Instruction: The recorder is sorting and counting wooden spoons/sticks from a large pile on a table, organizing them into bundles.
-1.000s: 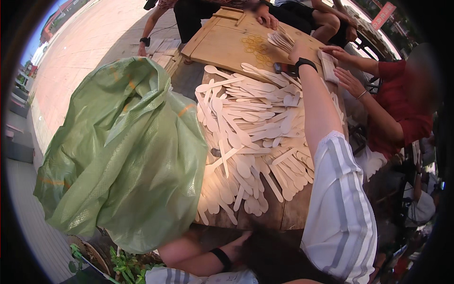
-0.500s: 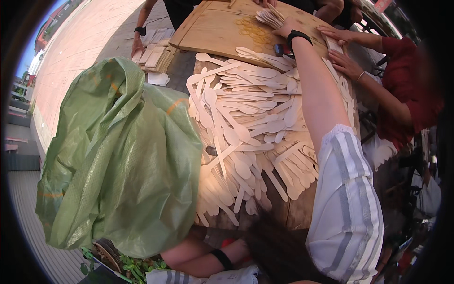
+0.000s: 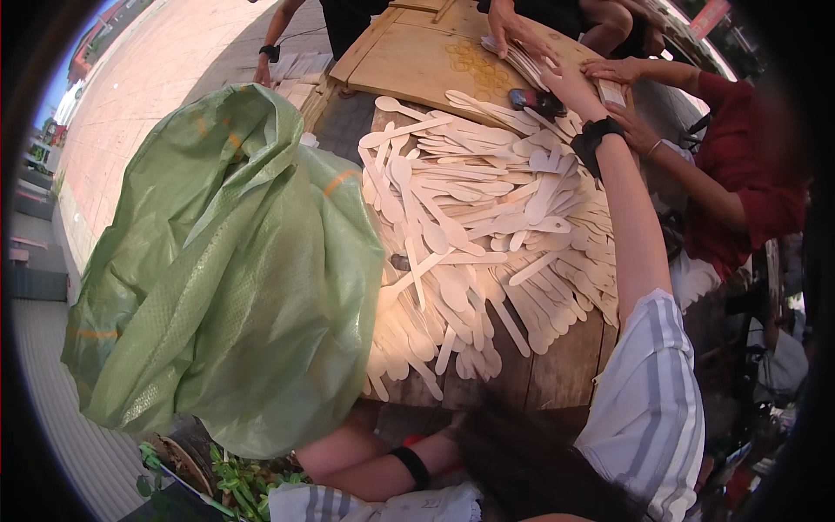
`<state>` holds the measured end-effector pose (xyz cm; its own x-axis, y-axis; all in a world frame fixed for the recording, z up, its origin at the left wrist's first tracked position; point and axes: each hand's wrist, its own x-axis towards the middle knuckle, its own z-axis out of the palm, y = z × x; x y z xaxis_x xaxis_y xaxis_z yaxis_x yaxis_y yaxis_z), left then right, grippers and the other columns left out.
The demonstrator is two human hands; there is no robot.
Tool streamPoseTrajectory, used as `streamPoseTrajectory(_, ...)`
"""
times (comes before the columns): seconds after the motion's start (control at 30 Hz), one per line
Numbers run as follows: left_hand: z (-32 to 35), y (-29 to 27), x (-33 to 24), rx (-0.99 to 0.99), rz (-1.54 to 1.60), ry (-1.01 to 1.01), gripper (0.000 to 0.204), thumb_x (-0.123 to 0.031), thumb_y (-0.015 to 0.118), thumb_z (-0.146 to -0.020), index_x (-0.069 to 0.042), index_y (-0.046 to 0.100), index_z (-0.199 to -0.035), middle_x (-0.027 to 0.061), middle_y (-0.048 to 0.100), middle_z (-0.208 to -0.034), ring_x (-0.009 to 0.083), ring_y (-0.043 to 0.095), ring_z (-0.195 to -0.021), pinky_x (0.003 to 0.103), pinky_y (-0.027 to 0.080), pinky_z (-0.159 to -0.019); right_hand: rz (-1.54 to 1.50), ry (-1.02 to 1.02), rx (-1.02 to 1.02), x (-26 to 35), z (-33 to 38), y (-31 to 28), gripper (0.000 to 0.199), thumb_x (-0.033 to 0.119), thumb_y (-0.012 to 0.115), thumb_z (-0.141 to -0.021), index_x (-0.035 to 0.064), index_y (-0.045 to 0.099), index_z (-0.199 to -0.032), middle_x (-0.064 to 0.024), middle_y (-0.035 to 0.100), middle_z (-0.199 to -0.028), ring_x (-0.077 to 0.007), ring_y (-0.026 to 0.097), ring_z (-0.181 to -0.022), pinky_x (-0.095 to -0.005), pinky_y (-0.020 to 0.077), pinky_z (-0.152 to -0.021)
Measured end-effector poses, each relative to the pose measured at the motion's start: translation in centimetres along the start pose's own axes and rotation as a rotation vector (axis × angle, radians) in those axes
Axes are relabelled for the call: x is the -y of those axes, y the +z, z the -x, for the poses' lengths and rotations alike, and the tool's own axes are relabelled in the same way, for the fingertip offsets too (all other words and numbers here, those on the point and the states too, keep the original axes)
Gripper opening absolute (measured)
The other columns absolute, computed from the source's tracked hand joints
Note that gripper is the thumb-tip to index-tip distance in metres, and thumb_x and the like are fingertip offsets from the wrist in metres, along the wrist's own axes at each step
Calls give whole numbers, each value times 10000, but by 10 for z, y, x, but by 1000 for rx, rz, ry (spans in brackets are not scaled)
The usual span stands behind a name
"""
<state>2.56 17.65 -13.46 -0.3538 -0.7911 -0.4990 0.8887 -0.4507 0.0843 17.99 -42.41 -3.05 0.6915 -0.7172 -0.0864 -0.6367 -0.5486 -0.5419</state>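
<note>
My right arm reaches across the table, and my right hand [image 3: 567,85] is closed around the near end of a bundle of flat wooden spoons [image 3: 520,61] at the far board. Another person's hand [image 3: 511,28] touches the bundle's far end. Low in the view, my left forearm lies bent with a black band at the wrist. Only the back part of my left hand [image 3: 442,451] shows; dark hair hides its fingers. Between my arms spreads a big heap of loose wooden spoons [image 3: 452,187].
A crumpled green woven sack [image 3: 235,278] bulges at the left, against the heap. Yellow rubber bands [image 3: 478,65] lie on the wooden board [image 3: 391,56], near a small dark object [image 3: 537,101]. A person in red [image 3: 739,174] works at the right. Stacked wooden pieces [image 3: 300,83] stand far left.
My right hand and the bundle have shifted right and nearer in the view. The other person's hand has come further over the bundle. My right arm uncovers more spoons.
</note>
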Motion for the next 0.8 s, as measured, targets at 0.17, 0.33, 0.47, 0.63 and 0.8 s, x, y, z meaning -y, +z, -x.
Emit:
streamPoseTrajectory(0.17, 22, 65, -28, -239, -81, -27, 357, -265, 545, -924, -142, 534, -1259, 87, 575, -1224, 215, 538, -1148, 384, 450, -923, -311, -176, 59, -5, 204, -70, 342, 152, 535, -914, 41, 513, -1236, -90, 572, -1165, -139, 546, -1034, -261, 413, -898)
streamPoseTrajectory(0.33, -121, -33, 38, 87, -2244, -614, 335, -213, 564, -866, -86, 610, -1173, 106, 611, -1185, 253, 586, -1084, 357, 434, -919, -256, -8, 104, 21, 395, -174, 308, 85, 492, -922, 35, 502, -1225, -55, 587, -1116, -126, 538, -1049, -251, 400, -914)
streamPoseTrajectory(0.47, -68, 50, 3, 239, -2625, -547, 324, -260, 590, -819, -122, 668, -1102, 74, 651, -1136, 235, 610, -1068, 395, 460, -870, -156, 204, -118, 18, 524, -210, 312, 87, 494, -921, 62, 501, -1232, -63, 596, -1093, -130, 546, -1029, -259, 402, -911)
streamPoseTrajectory(0.63, -94, 54, 2, 426, -2676, -523, 348, -156, 626, -737, -138, 621, -1084, 97, 652, -1068, 258, 622, -1024, 409, 494, -810, -129, 414, -76, 50, 656, -226, 331, 103, 481, -904, 60, 503, -1231, -63, 604, -1032, -128, 551, -971, -250, 411, -853)
streamPoseTrajectory(0.8, -89, 59, -4, 279, -2711, -239, 282, -176, 604, -767, -143, 659, -1041, 95, 668, -1024, 264, 632, -1005, 414, 489, -807, -537, 250, -85, -13, 676, -145, 269, 161, 503, -923, 41, 540, -1161, -46, 630, -952, -117, 583, -876, -250, 428, -785)
